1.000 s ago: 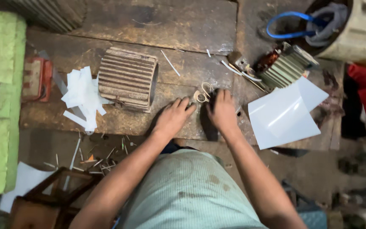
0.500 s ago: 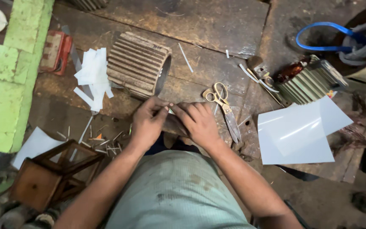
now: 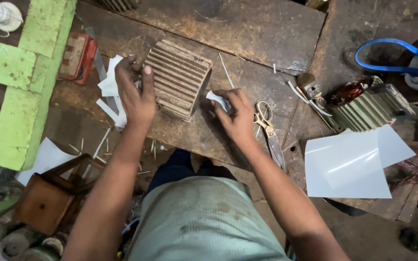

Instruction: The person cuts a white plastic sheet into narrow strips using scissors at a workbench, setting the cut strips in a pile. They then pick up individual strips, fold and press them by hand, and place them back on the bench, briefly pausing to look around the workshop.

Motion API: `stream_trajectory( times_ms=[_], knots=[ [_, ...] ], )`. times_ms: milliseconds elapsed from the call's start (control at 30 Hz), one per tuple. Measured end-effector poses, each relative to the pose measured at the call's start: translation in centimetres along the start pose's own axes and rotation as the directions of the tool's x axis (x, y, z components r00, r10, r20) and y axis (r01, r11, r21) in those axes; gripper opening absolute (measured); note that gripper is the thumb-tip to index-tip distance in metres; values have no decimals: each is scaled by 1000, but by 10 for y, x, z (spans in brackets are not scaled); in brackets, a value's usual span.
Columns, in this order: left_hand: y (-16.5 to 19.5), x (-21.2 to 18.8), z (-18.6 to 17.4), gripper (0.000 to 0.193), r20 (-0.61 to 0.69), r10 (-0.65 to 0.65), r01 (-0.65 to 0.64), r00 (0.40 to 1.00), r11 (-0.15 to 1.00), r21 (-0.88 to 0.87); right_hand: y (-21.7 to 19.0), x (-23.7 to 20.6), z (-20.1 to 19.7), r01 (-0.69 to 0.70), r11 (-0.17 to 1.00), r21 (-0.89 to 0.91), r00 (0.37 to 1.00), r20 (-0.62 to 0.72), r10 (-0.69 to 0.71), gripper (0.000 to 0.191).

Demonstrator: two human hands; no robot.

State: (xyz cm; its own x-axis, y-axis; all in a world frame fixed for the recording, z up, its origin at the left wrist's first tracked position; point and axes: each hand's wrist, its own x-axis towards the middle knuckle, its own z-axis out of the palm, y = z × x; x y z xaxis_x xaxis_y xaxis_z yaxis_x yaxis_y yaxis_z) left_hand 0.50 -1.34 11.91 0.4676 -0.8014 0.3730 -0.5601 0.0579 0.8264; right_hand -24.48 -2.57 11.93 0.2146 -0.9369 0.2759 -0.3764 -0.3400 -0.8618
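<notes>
- Head view, the surface: a dark, scarred wooden tabletop [image 3: 247,34], stained and scratched, with a ribbed metal motor housing [image 3: 179,77] lying on its side near the middle. All places below are given from this housing.
- Left of the housing lies a loose pile of white paper strips [image 3: 110,92]; further left, a red block-shaped part [image 3: 77,55] and then a green-painted wooden frame [image 3: 20,82] at the tabletop's edge.
- Below and left of the housing, off the tabletop, a small brown wooden stool [image 3: 44,203] stands among clutter and a white sheet on the floor.
- Right of the housing: scissors [image 3: 267,126] with pale handles lying flat, then a second finned motor body [image 3: 364,106] showing copper-coloured windings, with large glossy white sheets [image 3: 349,164] below it. Far right and above, a blue hose loop [image 3: 388,48].
- The left hand [image 3: 134,94] rests against the housing's left end — thumb up along the ribs, fingers spread and curled partly over the paper strips; whether it grips anything I cannot tell.
- The right hand [image 3: 235,113] sits just right of the housing's open end, fingers closed round a small folded white paper piece [image 3: 217,99] — its tip points toward the housing's opening.
- Textures: the housing is grooved with parallel fins and is dull grey-brown; the paper is smooth and stiff-looking.
</notes>
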Motion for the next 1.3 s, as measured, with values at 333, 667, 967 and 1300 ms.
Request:
stream_trajectory(
  times_ms=[333, 667, 967, 1300],
  knots=[
    [-13, 31, 7, 52, 268, -57, 89, 962, 990, -110, 12, 0, 5, -59, 998, -24, 998, -27, 59, 23],
    [8, 112, 49, 45, 311, 26, -49, 950, 997, 64, 44, 58, 38, 60, 998, -19, 988, -141, -62, 21],
    [12, 131, 64, 44, 315, -83, 17, 945, 978, 208, 73, 81, 38, 136, 985, -110, 989, -38, -141, 26],
    [26, 133, 61, 42, 319, -169, 99, 933, 969, 226, 52, 83, 4, 243, 948, -205, 970, 78, -232, 35]
  ],
)
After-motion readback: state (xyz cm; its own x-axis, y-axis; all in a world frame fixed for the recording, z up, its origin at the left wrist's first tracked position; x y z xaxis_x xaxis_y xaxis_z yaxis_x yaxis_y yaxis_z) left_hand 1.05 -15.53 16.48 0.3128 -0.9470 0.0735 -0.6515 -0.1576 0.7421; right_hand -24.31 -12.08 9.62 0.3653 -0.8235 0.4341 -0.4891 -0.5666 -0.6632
